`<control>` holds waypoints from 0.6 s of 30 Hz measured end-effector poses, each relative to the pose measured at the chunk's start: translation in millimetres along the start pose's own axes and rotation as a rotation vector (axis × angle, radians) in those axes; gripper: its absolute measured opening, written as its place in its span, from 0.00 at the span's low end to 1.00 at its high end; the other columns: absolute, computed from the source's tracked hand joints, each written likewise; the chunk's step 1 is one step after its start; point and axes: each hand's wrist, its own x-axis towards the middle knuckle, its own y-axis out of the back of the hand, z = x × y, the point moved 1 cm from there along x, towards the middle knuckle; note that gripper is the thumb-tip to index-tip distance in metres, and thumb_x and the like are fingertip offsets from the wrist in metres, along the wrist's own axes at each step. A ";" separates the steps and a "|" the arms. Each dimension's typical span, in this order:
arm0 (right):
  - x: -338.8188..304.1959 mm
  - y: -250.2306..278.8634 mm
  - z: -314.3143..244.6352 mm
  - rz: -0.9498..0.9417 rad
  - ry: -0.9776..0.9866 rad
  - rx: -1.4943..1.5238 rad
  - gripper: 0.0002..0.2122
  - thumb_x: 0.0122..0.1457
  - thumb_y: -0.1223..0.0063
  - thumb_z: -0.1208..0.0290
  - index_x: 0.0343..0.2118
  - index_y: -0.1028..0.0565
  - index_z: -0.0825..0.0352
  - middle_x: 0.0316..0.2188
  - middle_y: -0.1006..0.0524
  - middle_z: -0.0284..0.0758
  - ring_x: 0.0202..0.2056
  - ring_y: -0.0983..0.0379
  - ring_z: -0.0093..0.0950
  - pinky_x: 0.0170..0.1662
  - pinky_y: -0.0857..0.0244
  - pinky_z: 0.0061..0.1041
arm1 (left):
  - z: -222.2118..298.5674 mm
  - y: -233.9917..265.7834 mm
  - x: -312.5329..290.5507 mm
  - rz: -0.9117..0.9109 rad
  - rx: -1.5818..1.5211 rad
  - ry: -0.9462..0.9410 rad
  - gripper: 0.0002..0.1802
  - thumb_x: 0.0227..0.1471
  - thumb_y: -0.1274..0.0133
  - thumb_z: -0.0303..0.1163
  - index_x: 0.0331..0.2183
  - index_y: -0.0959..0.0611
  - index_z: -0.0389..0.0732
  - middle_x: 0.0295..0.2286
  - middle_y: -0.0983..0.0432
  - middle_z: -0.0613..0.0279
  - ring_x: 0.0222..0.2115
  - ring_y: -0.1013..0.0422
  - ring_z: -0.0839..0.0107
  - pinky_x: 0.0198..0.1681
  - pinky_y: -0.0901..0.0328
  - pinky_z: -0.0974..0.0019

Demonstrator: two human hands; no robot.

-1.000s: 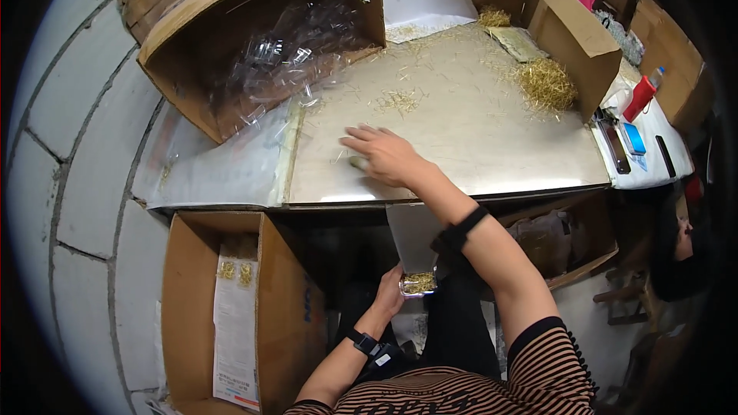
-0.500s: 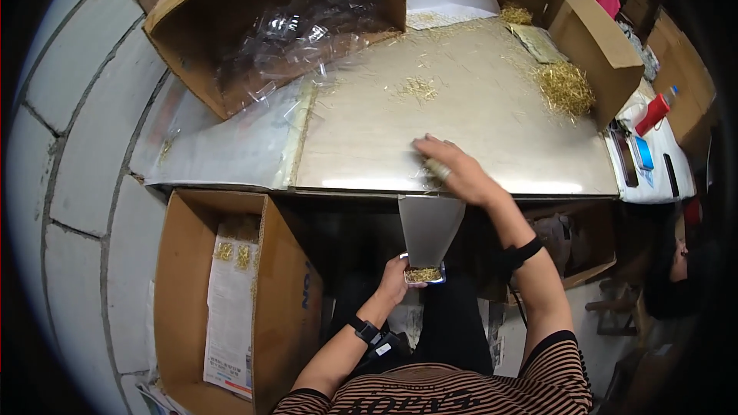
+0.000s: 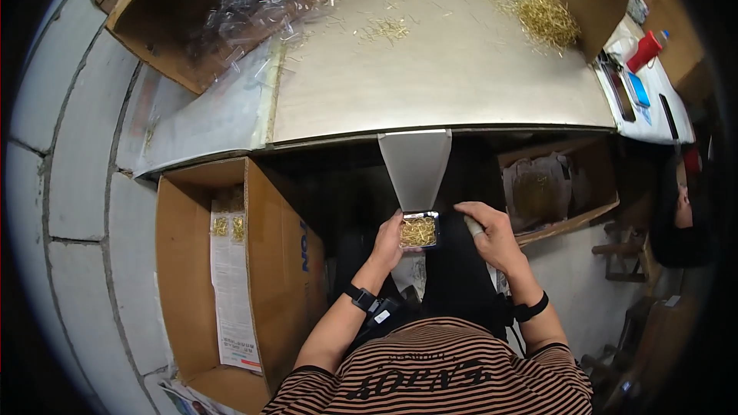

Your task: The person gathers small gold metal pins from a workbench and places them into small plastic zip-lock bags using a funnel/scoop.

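Evidently, box of gold bits gripped in left hand; right hand near, half-open.

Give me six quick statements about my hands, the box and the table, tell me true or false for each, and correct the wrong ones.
1. The left hand holds a small box with gold bits in it. True.
2. The right hand is gripping the box too. False: it is to the right of the box, apart from it.
3. A grey chute runs from the front edge of the table down towards the box. True.
4. The big gold pile is at the table's left end. False: it is towards the right.
5. Clear plastic pieces lie in the carton at upper left. True.
6. Only the left wrist wears a black band. False: the right wrist wears one too.
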 end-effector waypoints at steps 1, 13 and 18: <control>-6.5 0.6 4.1 0.008 -0.007 0.003 0.13 0.50 0.52 0.85 0.39 0.25 0.71 0.38 0.23 0.44 0.41 0.26 0.40 0.45 0.33 0.29 | -1.3 1.5 -5.6 -0.003 0.008 0.008 0.23 0.62 0.66 0.45 0.46 0.28 0.37 0.35 0.22 0.56 0.29 0.23 0.69 0.22 0.26 0.69; -8.9 -43.7 -13.5 -0.098 -0.043 0.056 0.12 0.53 0.50 0.74 0.41 0.25 0.70 0.41 0.24 0.43 0.43 0.27 0.40 0.47 0.34 0.31 | 17.3 -30.2 -54.9 -0.075 0.119 -0.047 0.22 0.62 0.62 0.44 0.39 0.24 0.35 0.29 0.23 0.58 0.25 0.24 0.71 0.18 0.28 0.69; -12.7 -43.6 -21.5 -0.164 0.170 -0.190 0.19 0.50 0.49 0.76 0.47 0.27 0.64 0.51 0.29 0.38 0.55 0.37 0.37 0.56 0.42 0.38 | 23.1 -43.7 -61.4 -0.093 0.081 -0.062 0.22 0.62 0.64 0.46 0.38 0.25 0.37 0.28 0.23 0.60 0.24 0.24 0.71 0.18 0.27 0.69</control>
